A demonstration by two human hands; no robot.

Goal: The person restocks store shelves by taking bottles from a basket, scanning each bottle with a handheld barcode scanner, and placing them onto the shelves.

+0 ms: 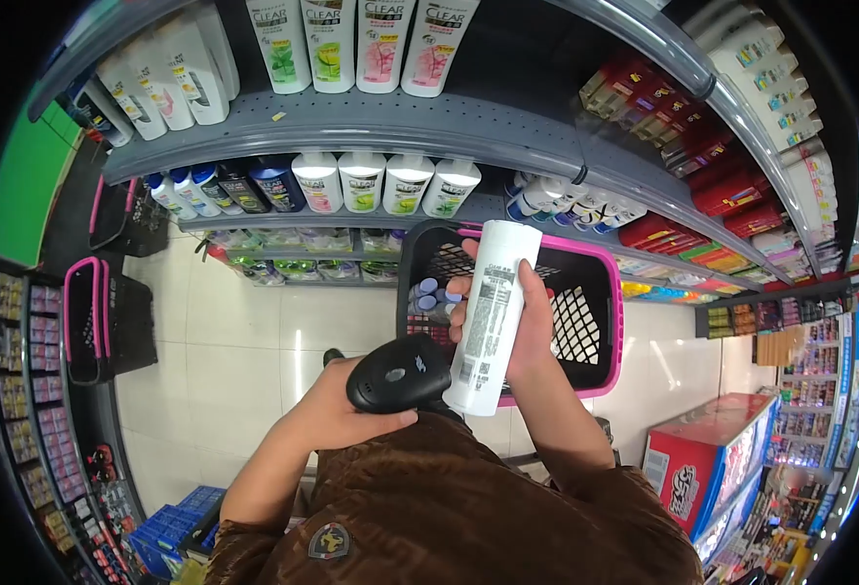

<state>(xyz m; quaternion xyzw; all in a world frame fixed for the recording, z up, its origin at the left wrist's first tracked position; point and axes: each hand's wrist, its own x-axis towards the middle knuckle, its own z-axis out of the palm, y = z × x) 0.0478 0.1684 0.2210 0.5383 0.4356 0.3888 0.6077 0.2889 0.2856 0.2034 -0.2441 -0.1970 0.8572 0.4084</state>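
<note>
My right hand [534, 327] is wrapped round a white shampoo bottle [494, 312], its printed back label and barcode turned up. Fingers show along the bottle's left side and the thumb lies along its right. In my left hand [342, 409] is a black barcode scanner [400, 373], its head close to the lower part of the bottle. Both are held above a black shopping basket with a pink rim [612, 292]. Several bottles with lilac caps [429, 295] lie inside the basket, partly hidden by my right hand and the bottle.
Ahead, a grey shelf [351, 122] carries several white shampoo bottles [327, 44], with more bottles [362, 182] below. More pink-handled black baskets [108, 322] stand at the left. A red box-shaped stand [687, 458] is at the right. Tiled floor [225, 341] shows between.
</note>
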